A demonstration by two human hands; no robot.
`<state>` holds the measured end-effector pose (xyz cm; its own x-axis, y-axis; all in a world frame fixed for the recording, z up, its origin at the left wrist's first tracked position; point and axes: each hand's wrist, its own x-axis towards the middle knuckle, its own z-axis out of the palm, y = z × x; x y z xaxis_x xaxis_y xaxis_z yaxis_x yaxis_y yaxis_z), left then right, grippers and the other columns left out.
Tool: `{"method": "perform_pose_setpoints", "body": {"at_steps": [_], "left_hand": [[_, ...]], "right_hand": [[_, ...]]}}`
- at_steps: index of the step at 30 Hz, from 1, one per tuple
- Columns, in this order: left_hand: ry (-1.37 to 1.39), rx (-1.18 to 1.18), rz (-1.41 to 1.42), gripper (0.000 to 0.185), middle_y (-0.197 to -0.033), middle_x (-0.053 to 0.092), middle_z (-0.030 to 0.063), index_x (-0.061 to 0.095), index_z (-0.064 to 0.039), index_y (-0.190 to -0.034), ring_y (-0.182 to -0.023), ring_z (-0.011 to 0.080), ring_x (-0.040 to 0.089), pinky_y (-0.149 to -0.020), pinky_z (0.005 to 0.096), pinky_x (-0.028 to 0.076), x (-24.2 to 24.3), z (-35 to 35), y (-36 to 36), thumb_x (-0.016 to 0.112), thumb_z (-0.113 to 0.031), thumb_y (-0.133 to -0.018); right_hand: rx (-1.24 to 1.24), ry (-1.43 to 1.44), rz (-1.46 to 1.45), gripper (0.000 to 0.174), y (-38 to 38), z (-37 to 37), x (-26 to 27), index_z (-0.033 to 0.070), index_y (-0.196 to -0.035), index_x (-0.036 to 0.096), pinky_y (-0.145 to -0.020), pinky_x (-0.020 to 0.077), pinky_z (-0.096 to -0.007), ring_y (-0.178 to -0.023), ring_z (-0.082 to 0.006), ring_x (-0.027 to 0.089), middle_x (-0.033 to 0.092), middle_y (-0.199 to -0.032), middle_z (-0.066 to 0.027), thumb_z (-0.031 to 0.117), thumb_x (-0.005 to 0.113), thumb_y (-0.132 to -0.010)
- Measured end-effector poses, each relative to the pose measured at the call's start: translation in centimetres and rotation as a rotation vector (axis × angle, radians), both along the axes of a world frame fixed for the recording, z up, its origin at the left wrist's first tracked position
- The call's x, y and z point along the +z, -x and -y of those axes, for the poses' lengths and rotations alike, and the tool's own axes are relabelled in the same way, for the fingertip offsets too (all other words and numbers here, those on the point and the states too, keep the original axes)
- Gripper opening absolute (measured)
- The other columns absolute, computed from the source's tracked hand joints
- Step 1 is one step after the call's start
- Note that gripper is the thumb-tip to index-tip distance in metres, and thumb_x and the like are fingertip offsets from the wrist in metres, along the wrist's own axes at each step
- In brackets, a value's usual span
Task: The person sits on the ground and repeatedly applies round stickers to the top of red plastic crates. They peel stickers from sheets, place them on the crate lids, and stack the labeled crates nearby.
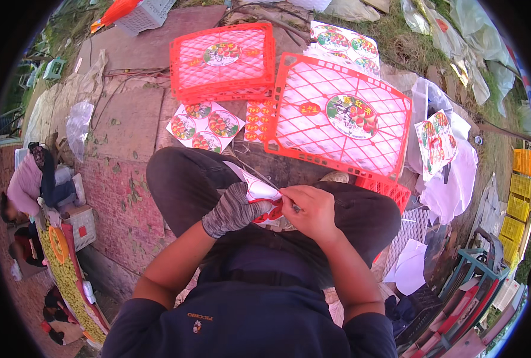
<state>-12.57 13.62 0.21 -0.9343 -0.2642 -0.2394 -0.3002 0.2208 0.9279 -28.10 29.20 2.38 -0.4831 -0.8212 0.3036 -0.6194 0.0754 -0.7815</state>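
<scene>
My left hand (234, 211), in a grey knit glove, grips a sheet of red oval stickers (265, 190) over my lap. Part of the sheet is bent over, so its white side shows. My bare right hand (309, 210) pinches the sheet's right edge between thumb and fingers. Something small and dark shows among those fingers; I cannot tell what. Just beyond my knees rests a red plastic crate (308, 85), with white foam netting under its lattice and a large oval fruit label on top. Beside it lies a sheet of round fruit labels (205, 126).
Stacked red crates (223, 60) stand ahead on the left. More label sheets (344, 44) lie behind, and others (436, 143) rest on plastic at right. Far left, people (26, 188) sit by a long trough of green fruit (64, 277). Yellow crates (516, 208) are stacked far right.
</scene>
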Motion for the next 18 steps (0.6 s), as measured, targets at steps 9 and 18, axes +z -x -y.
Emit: {"method": "perform_pose_setpoints", "body": {"at_steps": [9,18], "left_hand": [[0.011,0.079,0.016,0.041,-0.096,0.068,0.0149,0.068,-0.005,-0.102,-0.086,0.0292,0.067,-0.074,0.0407,0.052,-2.5,0.0,-1.0,0.076,-0.039,-0.081],[-0.221,0.142,0.154,0.042,-0.094,0.072,0.0134,0.068,0.0,-0.104,-0.086,0.0205,0.069,-0.078,0.035,0.053,0.5,0.4,0.5,0.078,-0.031,-0.077]], "right_hand": [[-0.6,-0.208,0.72,0.027,9.6,-3.9,-2.3,-0.006,-0.093,0.071,-0.061,0.0475,-0.0265,-0.069,-0.0074,0.058,0.067,-0.072,-0.0037,0.02,0.062,-0.089],[-0.631,-0.641,-0.625,0.024,24.0,-8.2,-12.9,0.006,-0.106,0.067,-0.083,0.0531,-0.0409,-0.103,-0.0307,0.063,0.067,-0.113,-0.0122,0.018,0.057,-0.088]]}}
